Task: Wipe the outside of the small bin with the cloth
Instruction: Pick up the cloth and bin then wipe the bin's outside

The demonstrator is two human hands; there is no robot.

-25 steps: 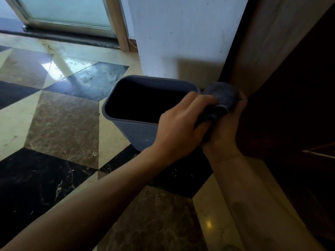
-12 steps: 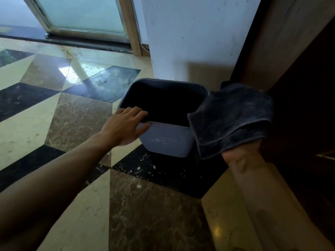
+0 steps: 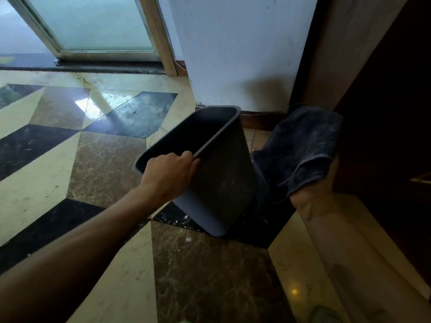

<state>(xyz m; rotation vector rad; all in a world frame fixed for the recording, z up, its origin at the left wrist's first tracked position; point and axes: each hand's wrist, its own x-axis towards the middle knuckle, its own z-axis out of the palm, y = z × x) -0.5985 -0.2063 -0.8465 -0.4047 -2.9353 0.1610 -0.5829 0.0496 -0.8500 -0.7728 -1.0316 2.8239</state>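
- The left hand gripped the small bin by its rim, tipped
- The right hand held the cloth beside it
- Wiping looked not yet started

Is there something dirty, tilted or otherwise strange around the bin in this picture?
The small bin is tilted, because the left hand grips its rim; that looks deliberate. Pale crumbs lie scattered on the black floor tile beside its base. The cloth hangs over the right hand.
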